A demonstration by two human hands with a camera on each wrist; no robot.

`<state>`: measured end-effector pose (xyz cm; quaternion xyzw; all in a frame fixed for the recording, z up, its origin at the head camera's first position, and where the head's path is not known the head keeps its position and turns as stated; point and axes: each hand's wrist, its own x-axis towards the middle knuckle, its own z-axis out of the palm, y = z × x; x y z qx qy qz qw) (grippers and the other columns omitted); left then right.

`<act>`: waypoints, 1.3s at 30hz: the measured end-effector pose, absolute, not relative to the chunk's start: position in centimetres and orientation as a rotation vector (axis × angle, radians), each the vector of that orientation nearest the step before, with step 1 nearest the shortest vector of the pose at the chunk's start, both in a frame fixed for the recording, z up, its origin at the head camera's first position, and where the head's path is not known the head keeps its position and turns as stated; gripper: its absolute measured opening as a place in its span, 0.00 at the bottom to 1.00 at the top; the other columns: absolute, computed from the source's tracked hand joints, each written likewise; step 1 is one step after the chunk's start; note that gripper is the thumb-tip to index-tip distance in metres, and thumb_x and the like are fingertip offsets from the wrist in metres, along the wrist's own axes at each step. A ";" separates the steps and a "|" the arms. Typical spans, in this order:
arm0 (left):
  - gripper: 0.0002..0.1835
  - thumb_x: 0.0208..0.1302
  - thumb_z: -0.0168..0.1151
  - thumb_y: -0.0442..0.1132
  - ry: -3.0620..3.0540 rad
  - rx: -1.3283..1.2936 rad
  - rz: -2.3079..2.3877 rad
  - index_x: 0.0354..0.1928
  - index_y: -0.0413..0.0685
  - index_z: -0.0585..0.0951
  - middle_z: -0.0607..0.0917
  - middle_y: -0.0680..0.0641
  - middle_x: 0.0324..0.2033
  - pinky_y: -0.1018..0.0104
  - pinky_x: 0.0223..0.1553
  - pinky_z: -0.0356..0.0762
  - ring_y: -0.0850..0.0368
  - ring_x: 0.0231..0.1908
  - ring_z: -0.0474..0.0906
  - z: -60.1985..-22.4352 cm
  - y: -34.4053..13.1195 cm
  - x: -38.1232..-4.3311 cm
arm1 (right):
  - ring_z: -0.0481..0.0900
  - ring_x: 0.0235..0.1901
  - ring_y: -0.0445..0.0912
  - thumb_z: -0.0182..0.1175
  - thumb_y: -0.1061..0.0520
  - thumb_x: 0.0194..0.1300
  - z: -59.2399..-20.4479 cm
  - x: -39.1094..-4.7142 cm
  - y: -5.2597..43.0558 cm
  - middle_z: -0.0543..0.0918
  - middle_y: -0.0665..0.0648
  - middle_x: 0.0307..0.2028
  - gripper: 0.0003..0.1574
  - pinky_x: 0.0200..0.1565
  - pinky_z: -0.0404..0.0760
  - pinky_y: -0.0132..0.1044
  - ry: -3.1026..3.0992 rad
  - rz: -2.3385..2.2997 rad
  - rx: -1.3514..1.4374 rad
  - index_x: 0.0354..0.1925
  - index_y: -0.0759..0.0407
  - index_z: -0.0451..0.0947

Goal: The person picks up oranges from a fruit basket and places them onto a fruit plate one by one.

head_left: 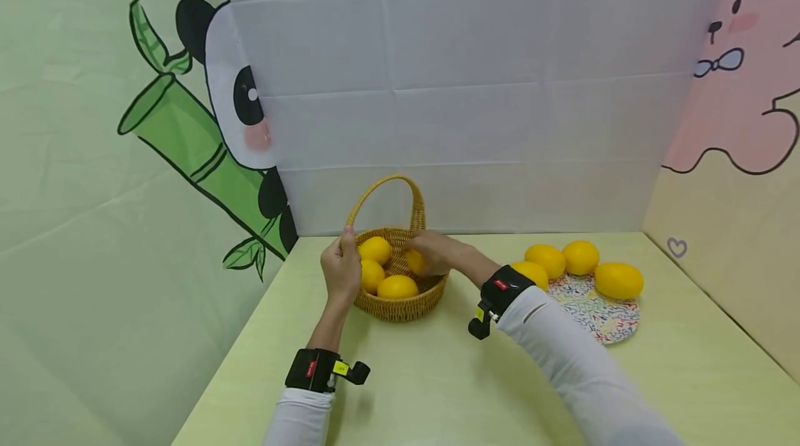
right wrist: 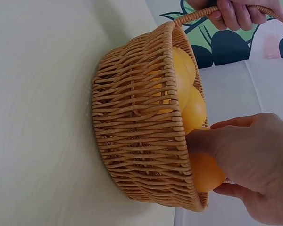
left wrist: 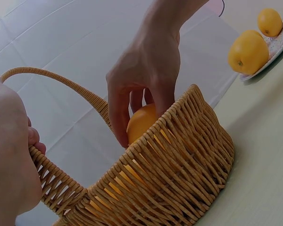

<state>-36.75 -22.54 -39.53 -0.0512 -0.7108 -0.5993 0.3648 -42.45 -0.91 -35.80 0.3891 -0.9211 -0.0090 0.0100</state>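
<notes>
A wicker basket (head_left: 400, 310) with a tall arched handle (head_left: 419, 210) stands on the table, and three lemons (head_left: 397, 287) lie inside it. My left hand (head_left: 342, 272) grips the left side of the handle, its fingers curled round the wicker in the right wrist view. Over the basket's right rim reaches my right hand (head_left: 434, 251), fingers pointing down. It holds another lemon (left wrist: 142, 121) between thumb and fingers, low in the basket. The wicker wall hides the lemon's lower part in the left wrist view.
To the right, a round plate (head_left: 600, 317) with a multicoloured pattern carries several more lemons (head_left: 619, 281) along its back and left edge. A pale wall sheet (head_left: 462, 119) rises behind the table, and a sheet with a panda drawing (head_left: 231, 98) hangs at left.
</notes>
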 end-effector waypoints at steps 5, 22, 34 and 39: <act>0.34 0.78 0.47 0.64 -1.826 -0.145 -1.540 0.15 0.51 0.64 0.63 0.52 0.11 0.71 0.13 0.49 0.59 0.12 0.55 -39.5 -22.5 -36.7 | 0.71 0.64 0.53 0.74 0.55 0.62 -35.5 -41.7 0.0 0.70 0.61 0.69 0.42 0.62 0.75 0.46 -2.836 0.112 1.207 0.72 0.55 0.73; 0.34 0.78 0.47 0.64 -1.838 -0.125 -1.516 0.15 0.51 0.63 0.62 0.53 0.11 0.71 0.12 0.48 0.60 0.12 0.54 -39.5 -22.3 -36.9 | 0.72 0.61 0.52 0.76 0.52 0.57 -36.0 -40.1 5.3 0.75 0.60 0.64 0.41 0.60 0.76 0.52 -2.555 0.591 1.127 0.67 0.59 0.76; 0.34 0.77 0.47 0.64 -1.827 -0.131 -1.522 0.16 0.51 0.63 0.61 0.53 0.12 0.71 0.13 0.48 0.60 0.12 0.54 -39.5 -22.2 -36.7 | 0.75 0.56 0.49 0.78 0.54 0.55 -36.1 -38.3 7.2 0.78 0.58 0.60 0.40 0.50 0.81 0.49 -2.364 0.807 1.151 0.64 0.62 0.77; 0.34 0.77 0.47 0.65 -1.840 -0.117 -1.518 0.16 0.51 0.63 0.61 0.53 0.12 0.71 0.12 0.48 0.60 0.12 0.54 -39.5 -22.2 -36.7 | 0.75 0.55 0.47 0.78 0.55 0.55 -36.3 -37.5 7.8 0.79 0.57 0.60 0.40 0.49 0.83 0.46 -2.328 0.881 1.139 0.64 0.62 0.77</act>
